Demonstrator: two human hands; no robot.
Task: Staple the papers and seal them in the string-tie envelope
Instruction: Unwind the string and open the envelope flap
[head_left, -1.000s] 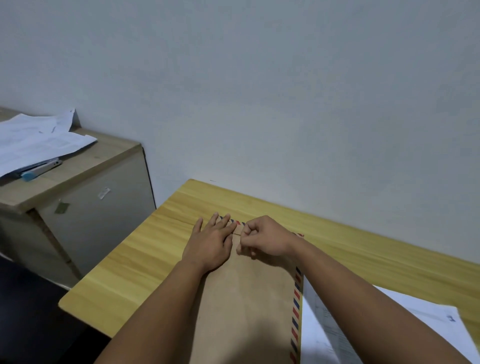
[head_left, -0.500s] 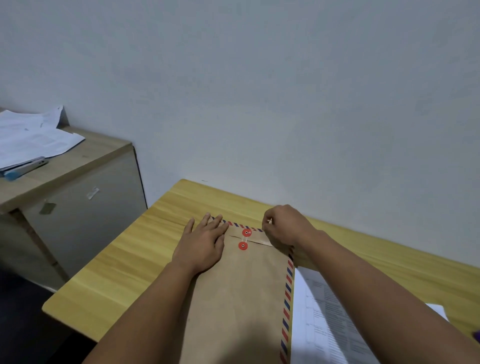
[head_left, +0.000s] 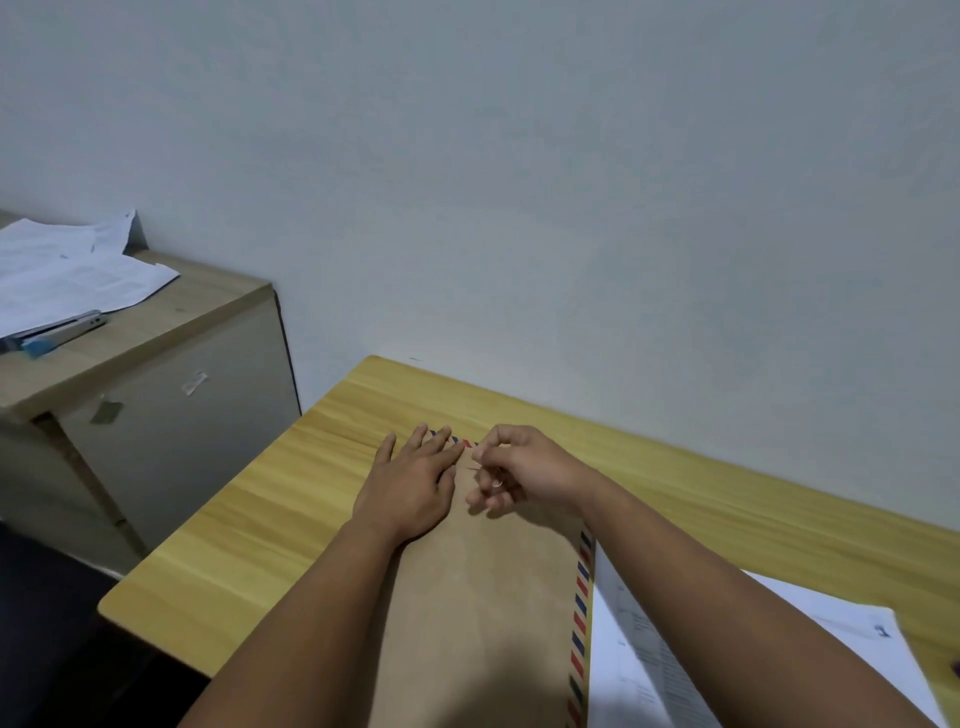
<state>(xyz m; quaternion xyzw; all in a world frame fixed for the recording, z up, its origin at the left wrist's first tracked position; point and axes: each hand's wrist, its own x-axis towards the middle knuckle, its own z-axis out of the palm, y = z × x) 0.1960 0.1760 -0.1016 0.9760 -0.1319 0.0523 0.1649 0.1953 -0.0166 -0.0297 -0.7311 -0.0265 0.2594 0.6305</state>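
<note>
Kraft envelope (head_left: 483, 613) lies on the counter (head_left: 270, 519), running back from the grip. Left hand (head_left: 410, 483) presses flat, holding nothing; right hand (head_left: 519, 470) pinches what seems the string beside it. Slack could slip the winding. Papers (head_left: 852, 649) lie right.

Left of the envelope (head_left: 483, 613) the worktop (head_left: 270, 525) lies bare; printed sheets (head_left: 675, 670) crowd its right edge, the wall (head_left: 571, 208) stands just beyond.
</note>
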